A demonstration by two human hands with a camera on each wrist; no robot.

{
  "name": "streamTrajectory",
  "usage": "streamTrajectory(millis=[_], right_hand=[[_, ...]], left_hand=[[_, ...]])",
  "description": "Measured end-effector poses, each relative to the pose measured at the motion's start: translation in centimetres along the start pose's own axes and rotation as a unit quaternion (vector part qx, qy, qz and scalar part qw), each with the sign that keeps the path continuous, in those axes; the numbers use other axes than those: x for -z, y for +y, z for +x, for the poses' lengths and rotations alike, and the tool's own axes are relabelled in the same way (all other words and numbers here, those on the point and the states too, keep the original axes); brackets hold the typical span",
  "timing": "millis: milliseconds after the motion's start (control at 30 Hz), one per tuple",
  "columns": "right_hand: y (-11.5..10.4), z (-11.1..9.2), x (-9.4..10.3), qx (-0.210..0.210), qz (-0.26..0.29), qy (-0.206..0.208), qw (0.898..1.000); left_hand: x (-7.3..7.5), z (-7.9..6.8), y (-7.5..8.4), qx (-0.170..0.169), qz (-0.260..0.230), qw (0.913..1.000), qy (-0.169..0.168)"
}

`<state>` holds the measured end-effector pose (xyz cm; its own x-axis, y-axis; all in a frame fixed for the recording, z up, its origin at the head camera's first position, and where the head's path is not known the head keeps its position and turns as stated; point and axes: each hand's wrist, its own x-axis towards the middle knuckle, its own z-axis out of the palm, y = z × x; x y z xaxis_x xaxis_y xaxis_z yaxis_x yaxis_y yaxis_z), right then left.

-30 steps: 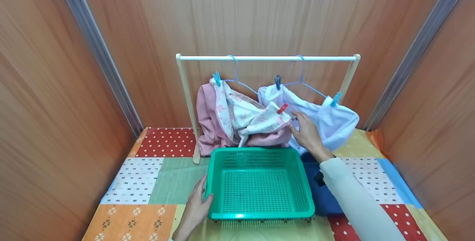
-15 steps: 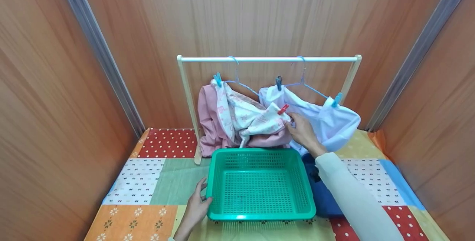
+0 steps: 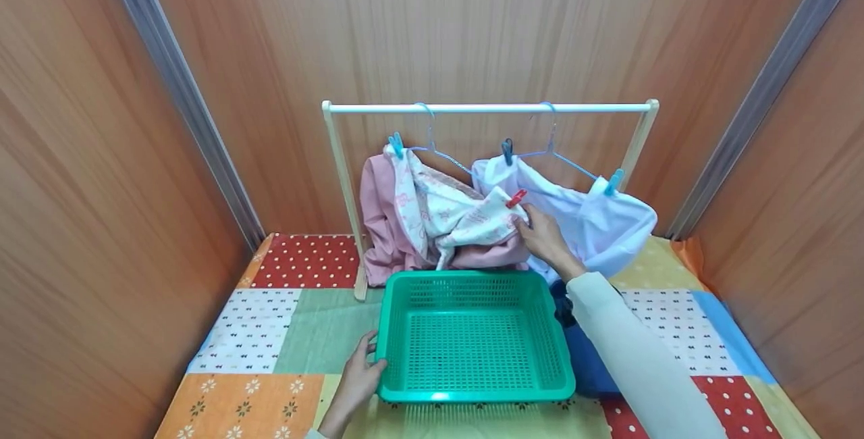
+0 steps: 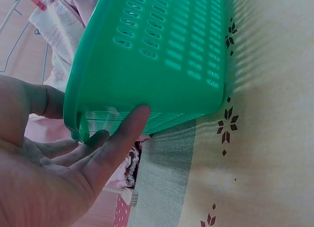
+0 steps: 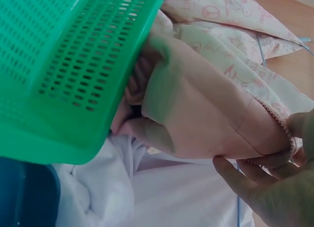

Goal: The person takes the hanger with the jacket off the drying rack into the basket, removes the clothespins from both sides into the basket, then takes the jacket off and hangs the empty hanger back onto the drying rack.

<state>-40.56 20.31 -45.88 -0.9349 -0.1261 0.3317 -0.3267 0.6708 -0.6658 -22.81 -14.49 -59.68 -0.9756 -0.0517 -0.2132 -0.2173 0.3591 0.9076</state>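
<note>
My left hand (image 3: 358, 377) grips the left rim of a green plastic basket (image 3: 472, 396), its thumb over the edge and its fingers along the outer wall. A pink jacket (image 3: 381, 206) with white printed lining hangs from a blue wire hanger (image 3: 445, 157). One blue clothespin (image 3: 396, 145) clips its left shoulder to that hanger; a red clothespin (image 3: 517, 198) sits on the sagging right part. Just below the red one, my right hand (image 3: 548, 236) pinches the jacket's zippered edge (image 5: 277, 116). The basket stands in front of the jacket.
A white garment (image 3: 580, 216) hangs on a second hanger with a dark clothespin (image 3: 507, 151) and a blue clothespin (image 3: 613, 182). Both hangers hook on the rack's white bar (image 3: 486, 108). A dark blue bin (image 3: 594, 365), holding something black, stands right of the basket, under my arm.
My right hand has moved slightly left and closed its fingers on the jacket's edge below the red clothespin. The left hand stays at the basket's rim.
</note>
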Motion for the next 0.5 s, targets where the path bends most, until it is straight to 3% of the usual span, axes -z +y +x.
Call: streamTrajectory(millis=[500], right_hand=[[-0.18,0.77,-0.87,-0.042,0.011,0.025,0.999]], left_hand=[[0.00,0.00,-0.43,-0.009,-0.006,0.9999,-0.005]])
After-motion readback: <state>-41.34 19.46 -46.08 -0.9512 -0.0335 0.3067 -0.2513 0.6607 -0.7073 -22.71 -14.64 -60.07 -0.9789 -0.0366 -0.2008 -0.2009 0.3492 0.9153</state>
